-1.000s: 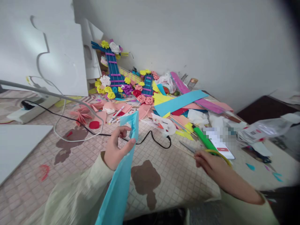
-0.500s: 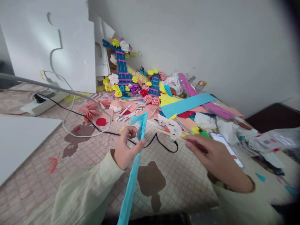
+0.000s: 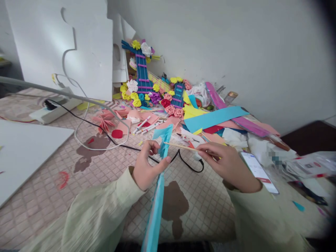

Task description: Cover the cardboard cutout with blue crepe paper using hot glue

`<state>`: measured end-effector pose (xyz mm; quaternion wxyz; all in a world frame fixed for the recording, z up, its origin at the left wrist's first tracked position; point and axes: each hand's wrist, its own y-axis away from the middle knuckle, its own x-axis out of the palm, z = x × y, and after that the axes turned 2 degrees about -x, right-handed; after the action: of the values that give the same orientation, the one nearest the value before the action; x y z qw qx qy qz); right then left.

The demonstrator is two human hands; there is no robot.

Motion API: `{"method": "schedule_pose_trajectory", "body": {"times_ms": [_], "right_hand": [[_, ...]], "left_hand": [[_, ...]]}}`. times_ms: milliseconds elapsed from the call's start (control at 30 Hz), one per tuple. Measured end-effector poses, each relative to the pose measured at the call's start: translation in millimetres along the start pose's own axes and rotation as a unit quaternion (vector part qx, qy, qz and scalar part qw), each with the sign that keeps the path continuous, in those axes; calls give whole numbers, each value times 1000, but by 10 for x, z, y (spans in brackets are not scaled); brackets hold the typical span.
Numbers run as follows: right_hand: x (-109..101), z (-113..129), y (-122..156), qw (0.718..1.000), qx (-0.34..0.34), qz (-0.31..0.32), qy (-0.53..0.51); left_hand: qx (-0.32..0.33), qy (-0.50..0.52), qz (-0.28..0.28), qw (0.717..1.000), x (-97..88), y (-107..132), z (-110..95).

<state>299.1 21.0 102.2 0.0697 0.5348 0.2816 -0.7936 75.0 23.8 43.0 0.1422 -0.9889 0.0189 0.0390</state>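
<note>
A long folded strip of light blue crepe paper [image 3: 156,206] runs from the bottom edge up through my left hand [image 3: 149,166]. That hand is curled round the strip near its upper end, thumb on the near side. In my right hand [image 3: 228,162] a thin wooden stick [image 3: 181,146] is pinched between thumb and fingers. The stick points left, and its tip meets the upper part of the strip, just above the left thumb; whether it presses on the paper I cannot tell.
Paper-flower guitars [image 3: 143,75] lean at the back beside white boards [image 3: 91,52]. Markers [image 3: 151,127], paper scraps and a wide blue paper strip [image 3: 215,118] lie beyond my hands. A black cable [image 3: 190,170] crosses the table; a phone [image 3: 258,171] lies right.
My right hand has moved left with the stick, bringing its tip to the blue strip. My left hand keeps its hold on the strip. The whole view has shifted slightly.
</note>
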Motion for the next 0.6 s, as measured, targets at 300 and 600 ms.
{"method": "schedule_pose_trajectory", "body": {"times_ms": [300,600], "right_hand": [[59,-25,35,999,7,-17,-47],[40,-28,3,997,38,-37,-54]], "left_hand": [[8,-4,6,1000,-10,-7,12],[10,-5,6,1000,-2,-15,23]]}}
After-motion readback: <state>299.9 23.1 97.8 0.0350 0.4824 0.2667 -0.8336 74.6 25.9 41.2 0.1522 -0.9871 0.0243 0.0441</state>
